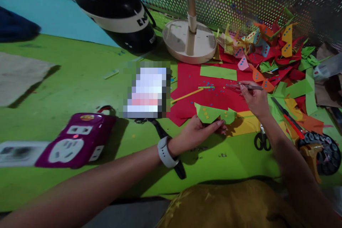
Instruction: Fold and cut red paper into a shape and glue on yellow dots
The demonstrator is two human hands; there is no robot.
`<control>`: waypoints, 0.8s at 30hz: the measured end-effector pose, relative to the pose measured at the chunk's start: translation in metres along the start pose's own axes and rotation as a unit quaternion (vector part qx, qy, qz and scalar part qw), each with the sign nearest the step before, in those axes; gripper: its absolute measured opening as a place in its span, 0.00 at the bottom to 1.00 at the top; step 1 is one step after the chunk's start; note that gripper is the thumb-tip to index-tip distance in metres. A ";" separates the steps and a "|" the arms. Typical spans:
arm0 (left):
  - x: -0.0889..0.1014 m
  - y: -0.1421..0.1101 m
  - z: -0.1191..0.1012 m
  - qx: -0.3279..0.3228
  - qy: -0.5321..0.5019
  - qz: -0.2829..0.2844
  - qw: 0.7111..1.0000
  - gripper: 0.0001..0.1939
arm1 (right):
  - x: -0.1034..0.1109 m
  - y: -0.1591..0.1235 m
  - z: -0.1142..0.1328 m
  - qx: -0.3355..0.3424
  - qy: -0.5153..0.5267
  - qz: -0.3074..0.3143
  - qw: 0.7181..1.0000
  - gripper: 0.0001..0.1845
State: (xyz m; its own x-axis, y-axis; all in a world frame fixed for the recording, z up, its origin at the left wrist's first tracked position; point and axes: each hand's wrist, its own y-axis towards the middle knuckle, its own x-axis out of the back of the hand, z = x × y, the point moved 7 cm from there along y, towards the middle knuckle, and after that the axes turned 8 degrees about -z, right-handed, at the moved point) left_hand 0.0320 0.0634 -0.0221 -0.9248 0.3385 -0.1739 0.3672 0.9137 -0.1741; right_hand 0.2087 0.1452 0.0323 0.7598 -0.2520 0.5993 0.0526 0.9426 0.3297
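My left hand [207, 130] pinches a green paper cutout [213, 113] that carries small yellow squares. In my right hand [253, 98] is a pair of tweezers [249, 87], its tips pointing left, low over the red paper [224, 96]. Whether the tips grip a tiny piece is too small to tell. Small blue bits [208, 84] and a thin yellow paper strip [188, 95] lie on the red paper. A green paper rectangle [218, 72] rests at its back edge. Yellow paper [244, 121] lies partly under the cutout.
Behind stand a fan base [188, 41] and a black container [117, 17]. Decorated paper cutouts [269, 50] pile up at the back right. Scissors [262, 139], a red cutter [291, 121] and a tape dispenser [315, 156] lie right. Left are a blurred-out screen [146, 92] and a purple socket block [77, 139].
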 end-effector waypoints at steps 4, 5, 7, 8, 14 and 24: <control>0.000 0.000 0.000 0.002 -0.003 -0.003 1.000 0.15 | -0.003 0.000 -0.003 0.002 0.025 0.007 1.000 0.15; 0.000 0.000 -0.001 0.000 -0.004 -0.003 1.000 0.15 | -0.003 0.000 -0.003 0.002 0.028 0.009 1.000 0.15; 0.000 0.000 -0.001 -0.004 -0.006 -0.003 1.000 0.15 | -0.005 -0.001 -0.003 0.000 0.028 0.012 1.000 0.15; 0.000 0.000 -0.001 -0.004 -0.005 -0.003 1.000 0.15 | -0.005 -0.001 -0.003 -0.001 0.027 0.013 1.000 0.15; 0.001 0.001 0.000 -0.001 0.003 -0.002 1.000 0.14 | 0.001 -0.001 0.006 0.018 0.024 -0.003 1.000 0.12; 0.001 0.003 -0.002 0.001 0.001 -0.006 1.000 0.13 | -0.004 -0.001 0.000 0.017 0.036 0.000 0.999 0.12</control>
State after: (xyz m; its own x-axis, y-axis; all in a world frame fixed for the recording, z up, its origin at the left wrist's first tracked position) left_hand 0.0314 0.0667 -0.0210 -0.9289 0.3288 -0.1705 0.3571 0.9170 -0.1774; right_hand 0.2060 0.1458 0.0295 0.8048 -0.2349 0.5450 0.0314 0.9339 0.3561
